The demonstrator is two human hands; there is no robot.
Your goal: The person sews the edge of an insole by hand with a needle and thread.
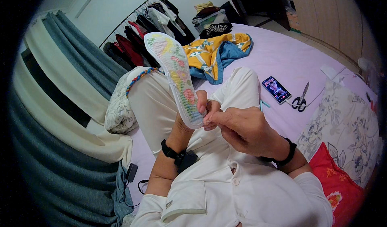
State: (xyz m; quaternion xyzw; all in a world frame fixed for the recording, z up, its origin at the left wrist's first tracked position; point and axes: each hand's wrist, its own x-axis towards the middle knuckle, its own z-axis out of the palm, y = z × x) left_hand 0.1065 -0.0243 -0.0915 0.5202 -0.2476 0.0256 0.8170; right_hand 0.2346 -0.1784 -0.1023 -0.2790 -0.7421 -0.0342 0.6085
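Observation:
An embroidered insole [176, 71], white-edged with pink, yellow and green floral stitching, is held up over my lap, its rounded heel end toward me. My left hand [184, 123] grips it near that end, the palm behind it and the thumb along its right edge. Close beside the left fingertips, at the heel's right side, my right hand [246, 131] is closed in a pinch. Whatever lies between its fingertips is too small to make out.
On the lilac bed [278, 57] to the right lie a lit phone [276, 89] with a cable and black-handled scissors [300, 98]. A yellow and blue cloth [219, 55] lies beyond my knees. A red cushion [334, 182] sits right. Curtains [60, 146] hang left; a clothes rack [139, 15] stands behind.

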